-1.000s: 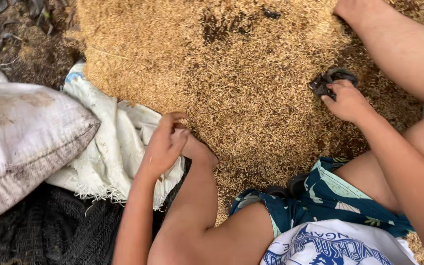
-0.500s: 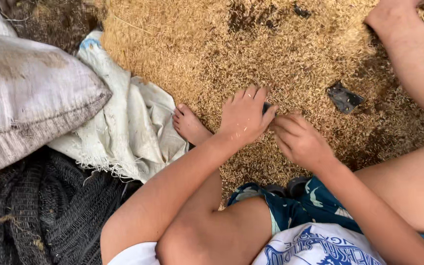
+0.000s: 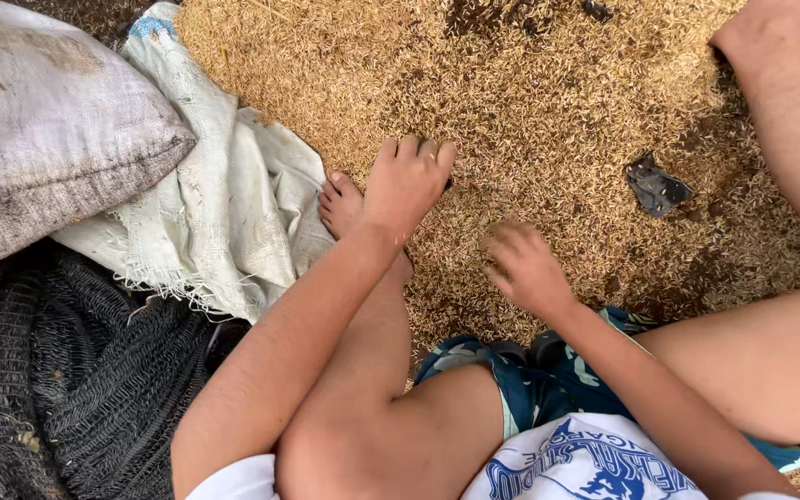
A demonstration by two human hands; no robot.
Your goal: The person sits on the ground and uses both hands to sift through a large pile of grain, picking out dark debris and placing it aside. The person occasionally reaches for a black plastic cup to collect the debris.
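Observation:
I sit on a wide heap of golden unhusked grain (image 3: 530, 102). My left hand (image 3: 407, 183) lies palm down on the grain beside my bare left foot (image 3: 339, 206), its fingertips pressed into the heap. A small dark bit shows at its edge. My right hand (image 3: 522, 267) is blurred just to the right, fingers loosely spread over the grain, and nothing can be seen in it. A dark crumpled scrap (image 3: 657, 187) lies alone on the grain farther right, apart from both hands.
A filled, dirty white sack (image 3: 48, 130) lies at the left. Frayed white woven cloth (image 3: 233, 213) spreads under the edge of the grain. Black netting (image 3: 67, 380) is bunched at the lower left. My right leg (image 3: 789, 120) crosses the upper right.
My right hand has left the dark scrap and come in to the middle. My left hand has moved from beside my foot out onto the grain. The view has shifted left.

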